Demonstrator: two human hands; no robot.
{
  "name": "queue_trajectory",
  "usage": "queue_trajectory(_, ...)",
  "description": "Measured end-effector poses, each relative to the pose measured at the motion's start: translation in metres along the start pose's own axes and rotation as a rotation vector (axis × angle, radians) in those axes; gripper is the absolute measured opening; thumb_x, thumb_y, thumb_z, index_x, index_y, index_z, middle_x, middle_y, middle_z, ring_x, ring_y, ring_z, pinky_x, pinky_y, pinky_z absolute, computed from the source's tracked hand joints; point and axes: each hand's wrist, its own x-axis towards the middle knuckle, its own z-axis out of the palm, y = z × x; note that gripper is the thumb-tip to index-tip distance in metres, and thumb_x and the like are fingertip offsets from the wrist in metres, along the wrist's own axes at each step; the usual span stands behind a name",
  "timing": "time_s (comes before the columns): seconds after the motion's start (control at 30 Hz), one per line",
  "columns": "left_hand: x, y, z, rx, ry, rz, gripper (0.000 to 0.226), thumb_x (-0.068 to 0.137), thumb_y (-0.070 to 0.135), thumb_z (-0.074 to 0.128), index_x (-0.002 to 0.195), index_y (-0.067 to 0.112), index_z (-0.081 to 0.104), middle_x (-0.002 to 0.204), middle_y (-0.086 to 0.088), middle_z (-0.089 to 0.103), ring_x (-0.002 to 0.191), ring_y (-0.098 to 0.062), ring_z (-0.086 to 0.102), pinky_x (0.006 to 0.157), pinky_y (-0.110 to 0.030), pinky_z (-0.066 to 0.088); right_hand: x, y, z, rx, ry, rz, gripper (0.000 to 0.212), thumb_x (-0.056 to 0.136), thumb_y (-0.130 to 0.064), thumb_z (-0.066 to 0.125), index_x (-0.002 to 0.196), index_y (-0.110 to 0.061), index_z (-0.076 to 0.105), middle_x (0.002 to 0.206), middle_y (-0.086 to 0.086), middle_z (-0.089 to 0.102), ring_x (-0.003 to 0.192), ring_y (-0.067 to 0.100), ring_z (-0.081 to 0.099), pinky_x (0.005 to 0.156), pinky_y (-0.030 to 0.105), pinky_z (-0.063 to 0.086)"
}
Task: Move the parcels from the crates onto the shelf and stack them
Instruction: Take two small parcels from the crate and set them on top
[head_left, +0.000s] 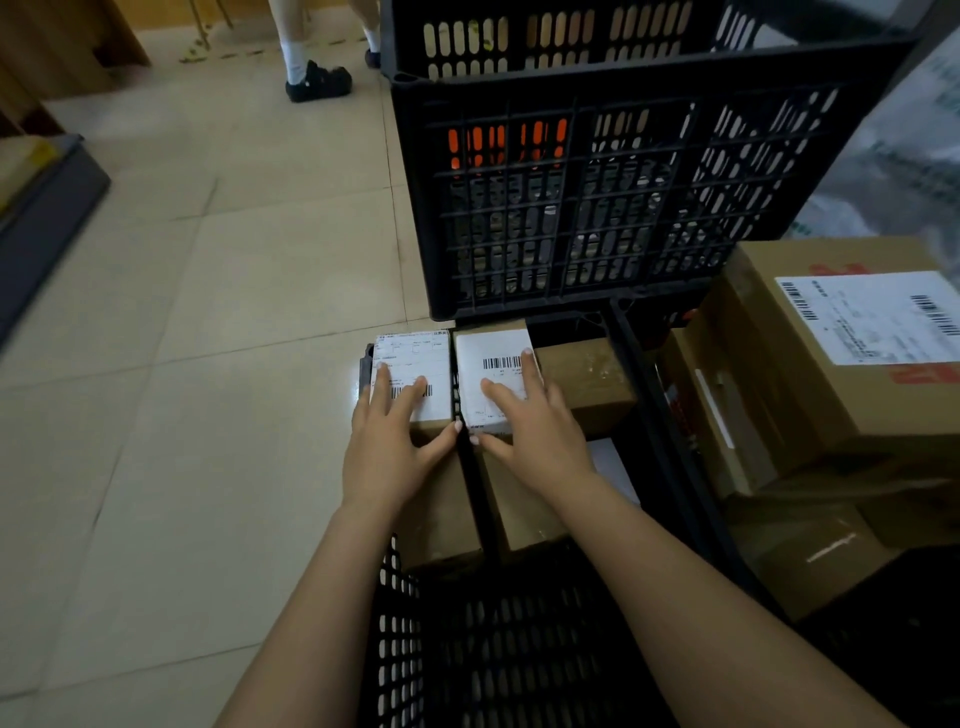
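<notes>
Your left hand (387, 447) lies spread flat on the left white-labelled brown cardboard parcel (415, 356), your right hand (524, 431) likewise on the right parcel (491, 345); both are likely light and stiff, so clasp the sides.

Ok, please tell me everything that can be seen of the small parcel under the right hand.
The small parcel is a brown cardboard box, its top mostly covered by a white label with a barcode. It lies flat inside the black crate, beside another labelled parcel. The right hand rests on its top with fingers spread and nearly straight.
</notes>
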Motion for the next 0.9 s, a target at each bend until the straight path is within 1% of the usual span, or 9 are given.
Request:
queue_trajectory(0.13,-0.028,0.001,-0.001,0.014,0.002,0.02,0.067,0.077,0.057,0.067,0.136,0.032,0.047,0.159,-0.002,0.018,0.143,-0.031,0.02,0.103,-0.046,0.039,-0.025,0.002,0.003,0.0,-0.015,-0.002,0.061,0.088,-0.052,0.059,0.142,-0.037,0.036,0.161,0.006,-0.005,0.14,0.033,0.014,0.104,0.045,0.039)
queue_trajectory(0.33,-0.075,0.005,0.001,-0.016,0.022,-0.009,0.066,0.076,0.057,0.068,0.134,0.033,0.048,0.16,0.002,0.016,0.144,-0.028,0.018,0.098,-0.048,0.045,-0.064,0.003,0.005,0.015,0.023,0.017,0.067,0.078,-0.063,0.063,0.135,-0.034,0.045,0.161,-0.002,0.005,0.142,0.032,0.014,0.106,0.049,0.032)
queue_trajectory(0.43,-0.093,0.002,-0.003,-0.013,0.027,-0.019,0.065,0.074,0.054,0.07,0.132,0.032,0.05,0.159,0.001,0.018,0.142,-0.03,0.021,0.096,-0.049,0.046,-0.081,-0.001,0.006,0.041,0.061,0.032,0.061,0.08,-0.059,0.063,0.133,-0.033,0.047,0.161,-0.004,0.007,0.142,0.03,0.013,0.105,0.045,0.034)
queue_trajectory(0.5,-0.103,0.005,-0.006,-0.019,0.03,-0.059,0.065,0.072,0.05,0.072,0.13,0.032,0.05,0.159,-0.003,0.015,0.139,-0.031,0.024,0.096,-0.048,0.047,-0.092,-0.002,0.006,0.078,0.07,0.058,0.058,0.079,-0.055,0.064,0.131,-0.035,0.046,0.161,-0.002,-0.001,0.141,0.027,0.012,0.105,0.041,0.036)
queue_trajectory(0.6,-0.107,0.021,-0.012,-0.051,-0.002,-0.195,0.071,0.069,0.048,0.072,0.132,0.037,0.042,0.158,-0.009,0.003,0.135,-0.037,0.028,0.097,-0.046,0.045,-0.105,-0.001,0.001,0.1,0.012,0.134,0.071,0.075,-0.052,0.065,0.137,-0.041,0.032,0.159,0.005,-0.01,0.138,0.029,0.012,0.109,0.041,0.032)
queue_trajectory(0.67,-0.104,0.032,-0.018,-0.08,-0.042,-0.264,0.08,0.067,0.049,0.071,0.137,0.039,0.032,0.157,-0.01,0.004,0.134,-0.039,0.027,0.1,-0.047,0.042,-0.112,-0.001,-0.005,0.072,-0.049,0.187,0.088,0.072,-0.052,0.065,0.144,-0.043,0.015,0.157,0.01,-0.004,0.138,0.032,0.013,0.111,0.042,0.026)
queue_trajectory(0.77,-0.107,0.042,-0.022,-0.136,-0.058,-0.18,0.086,0.067,0.048,0.07,0.142,0.038,0.031,0.151,-0.004,0.019,0.13,-0.033,0.031,0.098,-0.042,0.041,-0.123,-0.001,-0.018,0.096,-0.039,0.239,0.102,0.067,-0.052,0.067,0.148,-0.041,0.006,0.147,0.01,0.015,0.131,0.031,0.021,0.109,0.041,0.025)
queue_trajectory(0.83,-0.117,0.049,-0.025,-0.163,-0.039,-0.08,0.082,0.067,0.047,0.07,0.141,0.037,0.035,0.149,0.0,0.022,0.13,-0.029,0.032,0.097,-0.04,0.042,-0.13,0.001,-0.032,0.105,0.0,0.242,0.101,0.066,-0.051,0.068,0.148,-0.039,0.011,0.143,0.009,0.019,0.127,0.029,0.024,0.107,0.039,0.027)
queue_trajectory(0.9,-0.126,0.057,-0.033,-0.196,-0.021,-0.031,0.082,0.069,0.045,0.072,0.142,0.039,0.034,0.152,0.003,0.018,0.134,-0.027,0.027,0.099,-0.04,0.04,-0.138,0.003,-0.053,0.089,0.043,0.211,0.098,0.065,-0.05,0.069,0.147,-0.038,0.017,0.141,0.007,0.02,0.125,0.028,0.026,0.105,0.037,0.03)
